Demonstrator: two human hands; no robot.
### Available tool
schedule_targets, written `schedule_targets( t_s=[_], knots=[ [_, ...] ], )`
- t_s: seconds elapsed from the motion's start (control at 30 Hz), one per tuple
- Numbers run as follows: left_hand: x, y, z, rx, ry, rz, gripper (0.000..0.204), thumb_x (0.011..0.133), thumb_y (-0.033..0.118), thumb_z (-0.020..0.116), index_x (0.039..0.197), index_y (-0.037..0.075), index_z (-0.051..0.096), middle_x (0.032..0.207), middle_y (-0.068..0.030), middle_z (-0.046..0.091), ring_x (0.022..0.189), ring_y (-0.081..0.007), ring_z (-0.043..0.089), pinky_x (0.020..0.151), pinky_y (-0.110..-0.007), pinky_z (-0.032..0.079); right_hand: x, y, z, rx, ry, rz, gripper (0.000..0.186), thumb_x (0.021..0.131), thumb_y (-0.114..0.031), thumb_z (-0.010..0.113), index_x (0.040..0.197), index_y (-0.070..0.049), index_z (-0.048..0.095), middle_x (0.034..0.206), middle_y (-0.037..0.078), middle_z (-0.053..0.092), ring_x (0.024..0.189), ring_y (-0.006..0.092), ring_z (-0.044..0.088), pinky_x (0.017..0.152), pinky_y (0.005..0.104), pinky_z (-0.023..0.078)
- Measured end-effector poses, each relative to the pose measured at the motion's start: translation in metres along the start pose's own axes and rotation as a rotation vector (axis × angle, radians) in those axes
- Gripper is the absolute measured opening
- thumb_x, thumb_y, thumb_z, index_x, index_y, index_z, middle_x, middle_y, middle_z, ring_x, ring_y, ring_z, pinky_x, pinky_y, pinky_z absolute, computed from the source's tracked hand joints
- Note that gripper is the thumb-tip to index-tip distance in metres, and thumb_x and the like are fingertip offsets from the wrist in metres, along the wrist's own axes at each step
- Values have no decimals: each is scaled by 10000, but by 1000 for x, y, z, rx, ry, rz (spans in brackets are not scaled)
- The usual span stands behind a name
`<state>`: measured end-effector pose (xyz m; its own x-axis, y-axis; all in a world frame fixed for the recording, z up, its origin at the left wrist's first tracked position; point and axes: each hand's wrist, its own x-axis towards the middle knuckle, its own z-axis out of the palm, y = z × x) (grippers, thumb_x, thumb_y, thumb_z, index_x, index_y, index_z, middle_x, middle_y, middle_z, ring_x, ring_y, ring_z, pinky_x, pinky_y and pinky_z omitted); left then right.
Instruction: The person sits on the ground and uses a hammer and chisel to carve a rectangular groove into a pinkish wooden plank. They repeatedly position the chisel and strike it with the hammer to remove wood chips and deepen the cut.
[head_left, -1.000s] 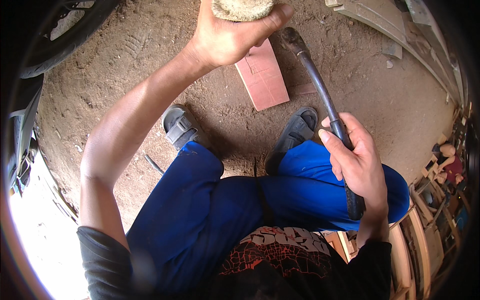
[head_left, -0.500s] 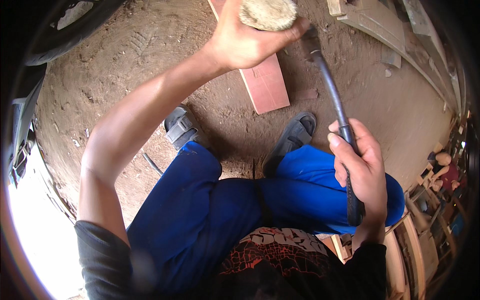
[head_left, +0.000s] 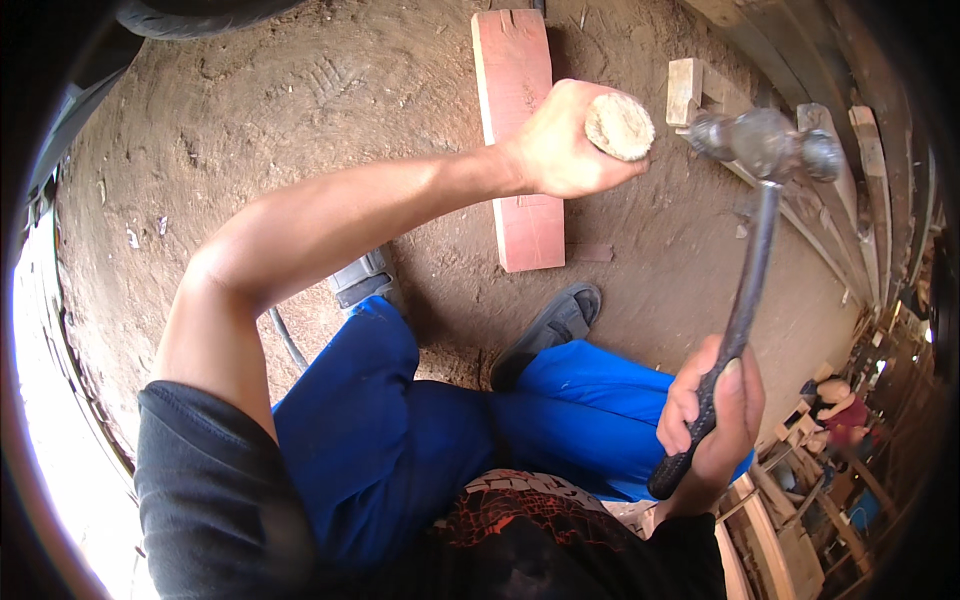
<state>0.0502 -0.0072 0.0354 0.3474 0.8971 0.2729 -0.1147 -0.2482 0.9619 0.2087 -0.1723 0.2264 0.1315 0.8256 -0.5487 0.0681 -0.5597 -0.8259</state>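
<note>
My left hand (head_left: 560,140) is closed round an upright wooden handle (head_left: 620,127) with a pale, frayed round top; whatever lies below the fist is hidden. Under and behind this hand a reddish wooden board (head_left: 514,70) rests on the ground. At the right, my right hand (head_left: 715,408) grips a ball-peen hammer (head_left: 752,260) by its black textured grip. The blurred metal head is raised to the right of the wooden handle, apart from it.
Wooden beams (head_left: 685,92) and planks lie at the upper right. A tyre (head_left: 205,18) shows at the upper left. My sandalled feet (head_left: 560,325) are on the dirt floor. Another person (head_left: 840,405) is far off at the right, among timber.
The hammer has swung away to the right, its head leaving the left hand's side. My left hand appears lower and further right in the picture, and more of the board shows.
</note>
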Motion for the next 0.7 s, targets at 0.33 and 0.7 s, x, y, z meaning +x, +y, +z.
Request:
schedule_targets(
  t_s=[0.33, 0.7],
  knots=[
    [-1, 2, 1, 20, 21, 2, 163, 751, 115, 722, 848, 7, 647, 770, -96, 680, 695, -142, 648, 673, -306, 537, -5, 8, 0, -77, -29, -51, 279, 1030, -286, 406, 1037, -13, 462, 592, 43, 440, 354, 64, 364, 309, 209, 301],
    [0, 8, 3, 49, 16, 9, 194, 749, 146, 730, 865, 8, 658, 789, -126, 693, 750, -185, 693, 688, -332, 553, -12, -4, 11, -117, 36, 0, 286, 933, -275, 537, 911, 6, 491, 614, 46, 464, 423, 74, 388, 394, 217, 314]
  ],
)
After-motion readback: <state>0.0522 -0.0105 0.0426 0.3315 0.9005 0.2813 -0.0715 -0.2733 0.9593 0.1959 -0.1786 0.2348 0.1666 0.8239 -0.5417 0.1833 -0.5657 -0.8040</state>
